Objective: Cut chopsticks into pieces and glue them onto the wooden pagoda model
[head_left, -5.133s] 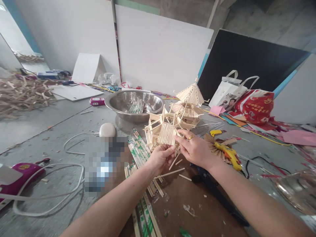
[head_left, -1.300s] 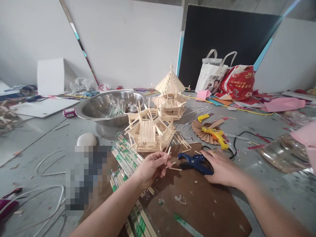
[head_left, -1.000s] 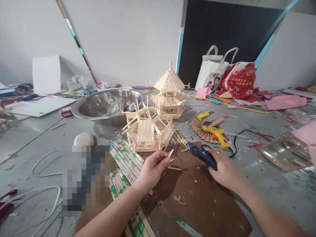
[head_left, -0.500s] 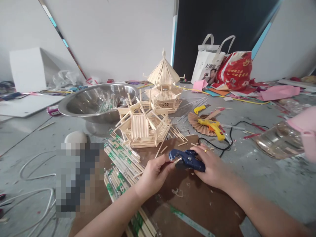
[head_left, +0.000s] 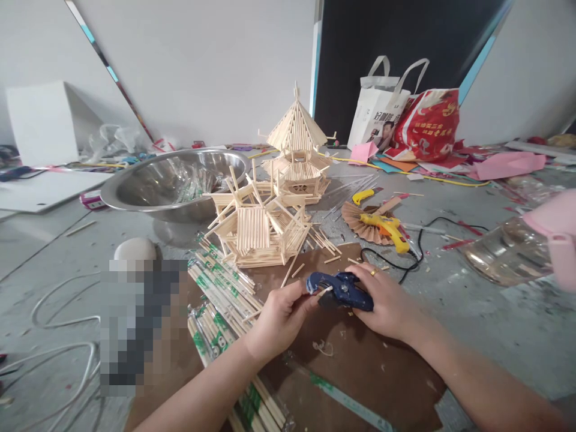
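Note:
My right hand (head_left: 382, 300) is closed around a dark blue hand cutter (head_left: 344, 290) with a hooked jaw and a round pivot. My left hand (head_left: 281, 318) pinches a thin wooden stick (head_left: 324, 292), most of it hidden by the fingers. The stick's pale end lies at the cutter's jaw. Just beyond the hands stands a partly open pavilion model (head_left: 256, 231) of wooden sticks. Behind it rises a taller stick pavilion (head_left: 297, 129) with a pointed roof. Wrapped chopsticks (head_left: 225, 288) lie left of my left hand, over a brown board (head_left: 378, 366).
A yellow glue gun (head_left: 384, 228) rests on a folded brown paper fan, its black cable (head_left: 422, 246) trailing beside it. A yellow-handled knife (head_left: 363, 196) lies behind. A steel basin (head_left: 130, 207) stands left, a clear bottle with a pink top (head_left: 504, 252) right. Bags (head_left: 423, 126) stand at the back.
The view has shifted slightly. Both hands keep nearly the same pose, with the stick still at the cutter's jaw.

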Demonstrator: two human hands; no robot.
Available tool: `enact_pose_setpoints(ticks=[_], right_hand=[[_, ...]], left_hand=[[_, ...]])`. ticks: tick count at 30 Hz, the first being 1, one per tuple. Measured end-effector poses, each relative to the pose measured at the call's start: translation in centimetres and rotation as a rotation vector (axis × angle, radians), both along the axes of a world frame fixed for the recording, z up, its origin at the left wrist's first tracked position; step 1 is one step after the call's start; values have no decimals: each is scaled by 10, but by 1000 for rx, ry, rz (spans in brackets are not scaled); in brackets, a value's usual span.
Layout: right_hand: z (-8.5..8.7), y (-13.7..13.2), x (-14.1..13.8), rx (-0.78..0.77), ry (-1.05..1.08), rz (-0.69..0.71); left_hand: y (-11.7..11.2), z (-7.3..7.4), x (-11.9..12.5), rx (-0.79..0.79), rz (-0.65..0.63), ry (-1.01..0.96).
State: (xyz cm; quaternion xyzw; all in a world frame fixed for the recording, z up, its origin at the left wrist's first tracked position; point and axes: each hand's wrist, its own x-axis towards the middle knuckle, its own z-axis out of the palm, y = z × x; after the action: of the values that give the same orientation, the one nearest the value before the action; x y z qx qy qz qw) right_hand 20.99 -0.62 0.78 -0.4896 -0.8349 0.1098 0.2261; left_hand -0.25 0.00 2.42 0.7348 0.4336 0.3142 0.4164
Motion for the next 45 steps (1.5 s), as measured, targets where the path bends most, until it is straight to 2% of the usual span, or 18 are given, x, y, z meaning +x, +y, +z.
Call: enact_pose_setpoints(ticks=[12,22,30,38,45], right_hand=[[3,-1,0,-35,23,-15],[3,-1,-1,-35,24,2],[4,-1,0,-36,20,16],[2,0,1,-51,22,26],[3,1,1,-55,11,22]], left_hand=[[0,-2,-1,15,-12,-15],[1,-2,-2,86,-51,58],[2,-3,-3,103,-125,20],[3,-5,-2,238,-157,-24],[4,-11,-3,285,-165,-8]])
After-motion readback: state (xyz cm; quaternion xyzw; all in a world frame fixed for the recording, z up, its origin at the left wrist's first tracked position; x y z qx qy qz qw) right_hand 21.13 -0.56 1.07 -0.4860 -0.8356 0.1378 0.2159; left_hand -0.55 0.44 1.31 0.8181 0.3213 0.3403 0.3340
